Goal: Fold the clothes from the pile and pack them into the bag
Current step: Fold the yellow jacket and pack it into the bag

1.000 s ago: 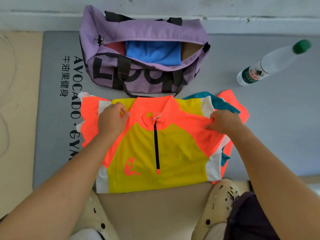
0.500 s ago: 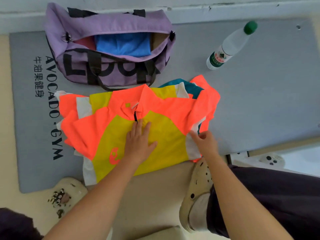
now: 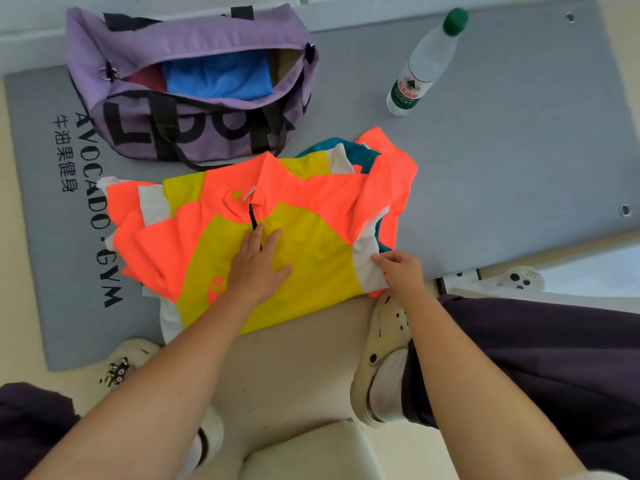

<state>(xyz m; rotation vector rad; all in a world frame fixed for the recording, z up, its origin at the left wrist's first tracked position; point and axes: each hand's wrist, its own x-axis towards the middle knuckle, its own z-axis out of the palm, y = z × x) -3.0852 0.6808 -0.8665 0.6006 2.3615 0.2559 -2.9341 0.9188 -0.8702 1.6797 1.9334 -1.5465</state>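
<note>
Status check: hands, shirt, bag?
Left hand flat on orange-and-yellow zip shirt. Right hand pinching its white side edge. Purple duffel bag open, nothing in the way.

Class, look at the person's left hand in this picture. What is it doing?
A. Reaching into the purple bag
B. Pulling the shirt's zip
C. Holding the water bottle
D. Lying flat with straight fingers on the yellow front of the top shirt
D: the left hand lies flat, fingers spread, on the yellow chest panel of the top shirt, away from the purple bag and the water bottle.
</note>
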